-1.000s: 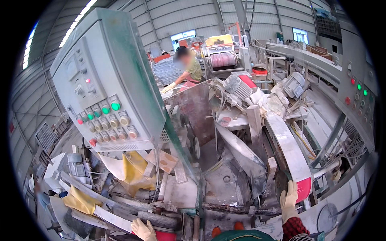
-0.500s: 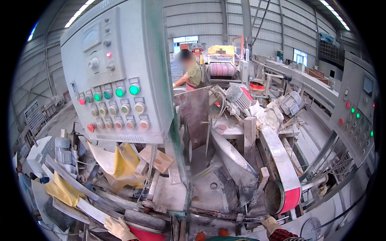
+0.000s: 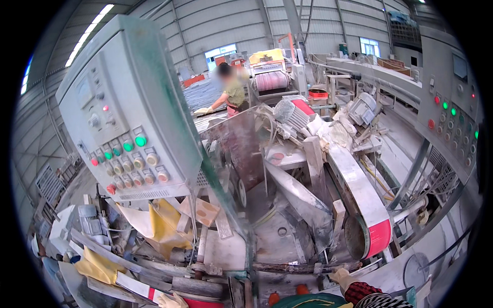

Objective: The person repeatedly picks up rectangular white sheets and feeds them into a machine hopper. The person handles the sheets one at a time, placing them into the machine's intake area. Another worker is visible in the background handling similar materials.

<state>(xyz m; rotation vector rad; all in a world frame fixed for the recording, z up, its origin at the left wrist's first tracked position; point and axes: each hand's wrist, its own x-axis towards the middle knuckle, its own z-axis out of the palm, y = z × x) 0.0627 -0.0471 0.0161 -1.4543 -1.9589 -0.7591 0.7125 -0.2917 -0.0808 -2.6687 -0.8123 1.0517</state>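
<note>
My left hand [image 3: 173, 301], in a cream work glove, is at the lower edge, partly cut off. Its visible fingers are stretched apart beside the red end [image 3: 203, 303] of a long white belt guard; nothing shows in it. My right hand [image 3: 341, 277], gloved too, with a red-and-black checked cuff, reaches in from the lower right. It is by the right end of a dirty dark bar [image 3: 298, 268]; whether it touches the bar and how its fingers are bent cannot be made out. To its right a second white belt guard [image 3: 354, 182] ends in a red band [image 3: 380, 237].
A grey control cabinet [image 3: 128, 108] with lit buttons rises at left, another [image 3: 452, 102] at right. Motors [image 3: 362, 109], wooden blocks [image 3: 314, 154] and yellow sheeting [image 3: 167, 226] crowd the machinery. A co-worker [image 3: 234, 92] stands beyond a stained panel [image 3: 236, 143].
The view has tilted and swung, so the left cabinet leans more and the co-worker shows more fully. My left hand has slipped lower in the picture; the right stays near the bar's end.
</note>
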